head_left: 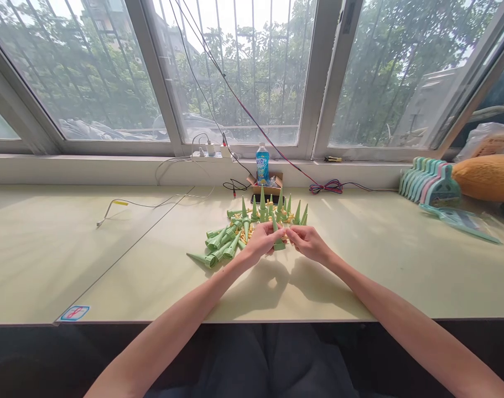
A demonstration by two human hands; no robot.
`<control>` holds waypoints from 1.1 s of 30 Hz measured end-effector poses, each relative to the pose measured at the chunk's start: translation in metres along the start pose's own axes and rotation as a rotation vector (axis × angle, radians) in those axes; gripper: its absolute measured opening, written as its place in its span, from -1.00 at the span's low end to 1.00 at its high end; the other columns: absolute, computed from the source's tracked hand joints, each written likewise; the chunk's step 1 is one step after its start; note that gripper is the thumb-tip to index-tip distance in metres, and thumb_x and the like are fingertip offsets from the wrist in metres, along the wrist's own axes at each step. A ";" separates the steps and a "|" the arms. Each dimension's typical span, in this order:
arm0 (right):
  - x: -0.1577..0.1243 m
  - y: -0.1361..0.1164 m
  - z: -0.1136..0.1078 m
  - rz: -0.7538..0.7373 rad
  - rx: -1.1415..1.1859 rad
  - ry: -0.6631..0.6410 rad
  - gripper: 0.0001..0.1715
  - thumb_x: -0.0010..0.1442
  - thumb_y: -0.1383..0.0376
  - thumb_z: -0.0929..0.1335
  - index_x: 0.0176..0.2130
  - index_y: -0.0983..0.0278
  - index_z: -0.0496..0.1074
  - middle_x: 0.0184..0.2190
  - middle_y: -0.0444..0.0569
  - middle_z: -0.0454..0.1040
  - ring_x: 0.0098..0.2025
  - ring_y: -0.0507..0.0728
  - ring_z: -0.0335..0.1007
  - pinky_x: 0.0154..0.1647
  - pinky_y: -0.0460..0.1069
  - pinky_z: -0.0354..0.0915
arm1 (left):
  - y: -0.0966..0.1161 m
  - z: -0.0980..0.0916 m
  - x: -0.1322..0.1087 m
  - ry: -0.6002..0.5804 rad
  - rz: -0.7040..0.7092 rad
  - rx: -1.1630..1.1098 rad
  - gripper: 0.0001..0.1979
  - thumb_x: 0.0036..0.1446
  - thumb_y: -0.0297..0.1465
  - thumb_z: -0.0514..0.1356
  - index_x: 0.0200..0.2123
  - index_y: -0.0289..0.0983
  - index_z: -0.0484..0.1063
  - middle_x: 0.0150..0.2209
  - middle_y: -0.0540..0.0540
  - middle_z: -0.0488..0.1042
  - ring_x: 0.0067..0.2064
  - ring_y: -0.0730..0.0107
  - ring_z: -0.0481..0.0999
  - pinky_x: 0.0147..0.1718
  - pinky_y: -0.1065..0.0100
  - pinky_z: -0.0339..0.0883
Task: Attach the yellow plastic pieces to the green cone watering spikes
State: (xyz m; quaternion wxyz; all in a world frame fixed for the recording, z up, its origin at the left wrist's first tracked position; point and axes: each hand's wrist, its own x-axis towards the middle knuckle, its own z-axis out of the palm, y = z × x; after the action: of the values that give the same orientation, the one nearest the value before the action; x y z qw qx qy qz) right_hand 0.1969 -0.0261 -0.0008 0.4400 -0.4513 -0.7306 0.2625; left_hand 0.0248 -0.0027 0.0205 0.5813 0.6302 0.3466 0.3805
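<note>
My left hand [263, 241] is closed around a green plastic spike [279, 244], its pointed end up and its wide collar down. Close beside it, my right hand [308, 242] pinches with thumb and forefinger near the spike; whatever small piece is between the fingertips is too small to make out. Just beyond my hands is a pile of similar green spikes [223, 239], several lying on their sides at the left. More green spikes [263, 205] stand upright at the back. Small yellow-orange pieces [242, 236] lie among them, partly hidden by my hands.
Behind the pile are a blue-labelled bottle [262, 164], a small cardboard box [276, 181] and a dark flat phone-like object. Coiled cable [326, 187] lies at the back. Pastel hangers [428, 181] and an orange cushion-like object [486, 177] occupy the right. A wired lamp-like rod [106, 213] lies left.
</note>
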 end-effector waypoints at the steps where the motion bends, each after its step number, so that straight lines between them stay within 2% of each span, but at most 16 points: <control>1: 0.000 0.000 0.000 -0.005 -0.006 -0.002 -0.39 0.31 -0.08 0.20 -0.58 0.25 0.14 -0.70 -0.18 0.14 -0.63 -0.02 0.04 -0.61 -0.09 0.01 | 0.000 0.000 0.000 -0.006 0.000 0.001 -0.60 -0.03 -0.10 0.33 -0.42 -0.33 0.38 -0.48 -0.07 0.44 -0.64 0.65 0.19 -0.75 0.55 -0.02; 6: 0.000 0.003 0.001 -0.012 0.016 0.008 -0.39 0.32 -0.08 0.19 -0.58 0.27 0.18 -0.67 -0.18 0.15 -0.61 -0.02 0.05 -0.59 -0.09 0.02 | 0.000 0.000 0.000 -0.015 0.003 -0.020 -0.62 0.00 -0.12 0.32 -0.40 -0.33 0.38 -0.48 -0.08 0.45 -0.64 0.63 0.22 -0.76 0.54 -0.01; 11: 0.000 0.000 0.001 0.007 0.083 0.007 -0.49 0.30 -0.08 0.23 -0.43 0.27 0.29 -0.68 -0.23 0.15 -0.65 -0.03 0.05 -0.62 -0.09 0.03 | -0.003 -0.001 0.003 0.018 0.010 -0.097 -0.63 -0.01 -0.15 0.34 -0.39 -0.34 0.38 -0.52 -0.02 0.41 -0.67 0.67 0.18 -0.76 0.53 -0.03; 15: -0.001 -0.004 0.000 -0.002 0.136 -0.030 -0.57 0.29 -0.05 0.26 -0.35 0.25 0.29 -0.66 -0.23 0.20 -0.65 -0.02 0.08 -0.62 -0.10 0.05 | -0.003 -0.002 0.004 0.010 0.010 -0.113 -0.64 -0.01 -0.14 0.33 -0.40 -0.33 0.37 -0.53 0.00 0.40 -0.68 0.67 0.18 -0.75 0.53 -0.03; 25: 0.000 0.002 -0.001 -0.021 0.007 -0.013 -0.48 0.30 -0.04 0.23 -0.51 0.24 0.19 -0.67 -0.20 0.14 -0.61 -0.01 0.06 -0.59 -0.08 0.04 | -0.001 0.001 0.000 0.052 0.073 0.062 -0.64 0.02 -0.13 0.30 -0.44 -0.34 0.39 -0.55 0.03 0.34 -0.63 0.68 0.13 -0.67 0.53 -0.01; 33: 0.000 0.000 0.000 -0.031 -0.025 -0.020 -0.40 0.34 -0.06 0.15 -0.58 0.24 0.10 -0.68 -0.18 0.11 -0.60 -0.01 0.00 -0.57 -0.07 0.01 | -0.001 0.001 -0.001 0.024 0.065 0.080 -0.61 0.04 -0.10 0.29 -0.42 -0.35 0.38 -0.48 -0.05 0.42 -0.62 0.66 0.18 -0.70 0.54 -0.01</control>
State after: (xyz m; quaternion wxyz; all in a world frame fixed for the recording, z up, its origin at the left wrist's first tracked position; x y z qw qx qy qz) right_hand 0.1972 -0.0261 -0.0008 0.4309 -0.4427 -0.7451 0.2512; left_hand 0.0253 -0.0035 0.0197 0.5387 0.6594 0.3479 0.3925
